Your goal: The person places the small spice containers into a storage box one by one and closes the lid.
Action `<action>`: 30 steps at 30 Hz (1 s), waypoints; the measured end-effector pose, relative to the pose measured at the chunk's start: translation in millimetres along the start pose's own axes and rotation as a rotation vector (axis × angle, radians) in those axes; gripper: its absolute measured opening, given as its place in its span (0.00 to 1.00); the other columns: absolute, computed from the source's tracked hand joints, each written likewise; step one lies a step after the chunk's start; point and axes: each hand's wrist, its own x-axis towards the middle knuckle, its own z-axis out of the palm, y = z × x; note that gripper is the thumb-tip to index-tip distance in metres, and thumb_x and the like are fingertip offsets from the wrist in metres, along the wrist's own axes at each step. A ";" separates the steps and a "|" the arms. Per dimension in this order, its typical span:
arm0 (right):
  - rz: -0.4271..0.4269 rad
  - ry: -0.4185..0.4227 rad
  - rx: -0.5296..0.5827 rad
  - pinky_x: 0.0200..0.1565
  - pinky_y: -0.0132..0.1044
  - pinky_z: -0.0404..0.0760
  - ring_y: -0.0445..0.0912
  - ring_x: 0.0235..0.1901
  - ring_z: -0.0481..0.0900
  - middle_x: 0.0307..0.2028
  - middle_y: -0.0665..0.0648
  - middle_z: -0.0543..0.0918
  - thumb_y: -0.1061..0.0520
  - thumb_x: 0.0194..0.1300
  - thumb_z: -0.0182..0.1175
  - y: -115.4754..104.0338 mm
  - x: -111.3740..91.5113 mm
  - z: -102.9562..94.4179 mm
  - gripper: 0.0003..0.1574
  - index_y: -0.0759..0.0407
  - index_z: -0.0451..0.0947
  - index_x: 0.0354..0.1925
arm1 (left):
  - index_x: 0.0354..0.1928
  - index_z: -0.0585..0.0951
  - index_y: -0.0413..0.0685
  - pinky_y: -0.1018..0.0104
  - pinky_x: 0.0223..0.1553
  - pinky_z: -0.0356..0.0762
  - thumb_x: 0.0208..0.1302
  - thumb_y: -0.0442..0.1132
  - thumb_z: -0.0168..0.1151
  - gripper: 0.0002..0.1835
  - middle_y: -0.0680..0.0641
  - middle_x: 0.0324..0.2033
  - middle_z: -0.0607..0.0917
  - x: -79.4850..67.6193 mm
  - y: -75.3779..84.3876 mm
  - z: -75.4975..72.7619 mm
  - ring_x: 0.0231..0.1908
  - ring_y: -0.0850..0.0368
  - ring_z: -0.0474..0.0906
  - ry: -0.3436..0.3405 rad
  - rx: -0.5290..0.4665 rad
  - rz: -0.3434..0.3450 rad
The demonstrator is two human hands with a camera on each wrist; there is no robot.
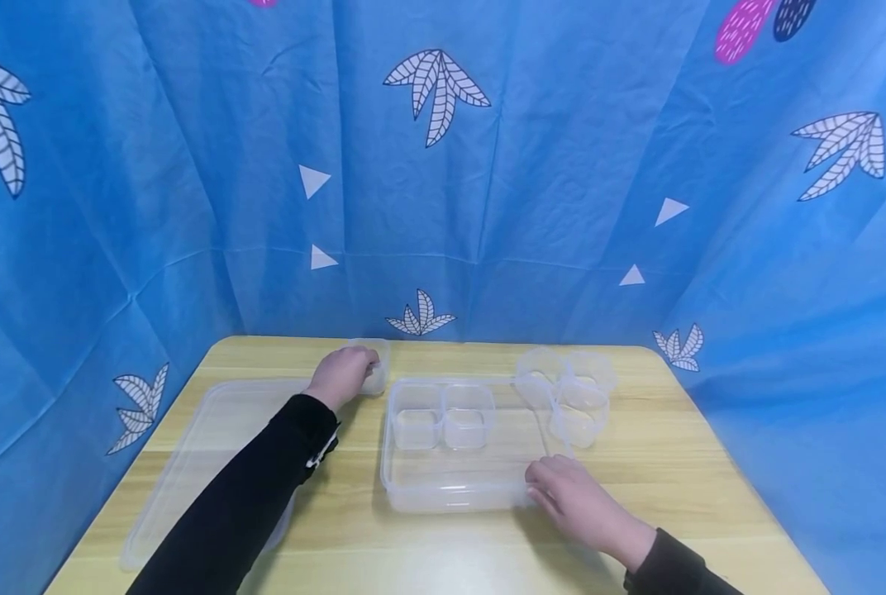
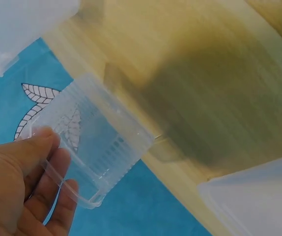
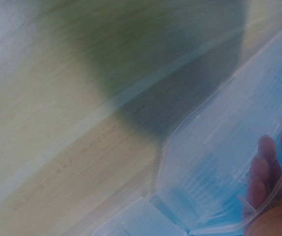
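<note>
In the head view my left hand (image 1: 341,377) reaches to the back of the table. It pinches the rim of a small clear plastic box (image 2: 99,140), thumb on one side of the wall and fingers on the other. The box has ribbed walls and is tilted in the left wrist view. My right hand (image 1: 578,501) holds the front right corner of a large clear container (image 1: 454,498), its rim between thumb and fingers. Inside that container, two small clear boxes, a left one (image 1: 416,430) and a right one (image 1: 468,428), sit side by side at the back left.
Several more small clear boxes (image 1: 578,417) are grouped by the container's back right corner, some overlapping its rim in view. A large translucent lid (image 1: 223,438) lies flat at left, partly under my left arm. A blue patterned curtain (image 1: 547,198) hangs behind the table.
</note>
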 end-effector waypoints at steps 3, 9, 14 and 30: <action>-0.001 0.004 -0.006 0.40 0.37 0.77 0.36 0.36 0.73 0.33 0.39 0.76 0.60 0.67 0.63 0.7 -0.4 0.9 0.04 0.53 0.78 0.40 | 0.46 0.86 0.44 0.52 0.49 0.81 0.68 0.30 0.63 0.08 0.43 0.42 0.87 -0.5 -0.5 -3.3 0.45 0.45 0.83 0.005 -0.005 0.004; -0.013 0.015 -0.017 0.39 0.37 0.77 0.36 0.36 0.73 0.33 0.39 0.76 0.59 0.67 0.63 1.3 -0.2 2.1 0.04 0.53 0.78 0.40 | 0.45 0.86 0.44 0.52 0.50 0.81 0.69 0.31 0.62 0.07 0.44 0.42 0.87 -3.6 1.5 -15.1 0.46 0.46 0.83 0.000 -0.010 0.003; -0.023 0.023 -0.013 0.38 0.36 0.76 0.36 0.35 0.72 0.32 0.39 0.75 0.60 0.67 0.63 2.1 0.0 2.4 0.04 0.53 0.77 0.40 | 0.45 0.86 0.43 0.51 0.49 0.81 0.68 0.30 0.63 0.07 0.44 0.42 0.88 -7.9 4.7 -29.3 0.45 0.46 0.83 0.026 -0.020 0.009; 0.007 -0.019 0.001 0.39 0.36 0.75 0.35 0.35 0.71 0.33 0.38 0.74 0.58 0.69 0.61 3.0 -0.9 0.5 0.03 0.52 0.77 0.41 | 0.40 0.86 0.44 0.55 0.43 0.82 0.66 0.29 0.65 0.05 0.47 0.36 0.87 -24.3 21.3 -54.6 0.39 0.50 0.84 0.087 -0.001 0.093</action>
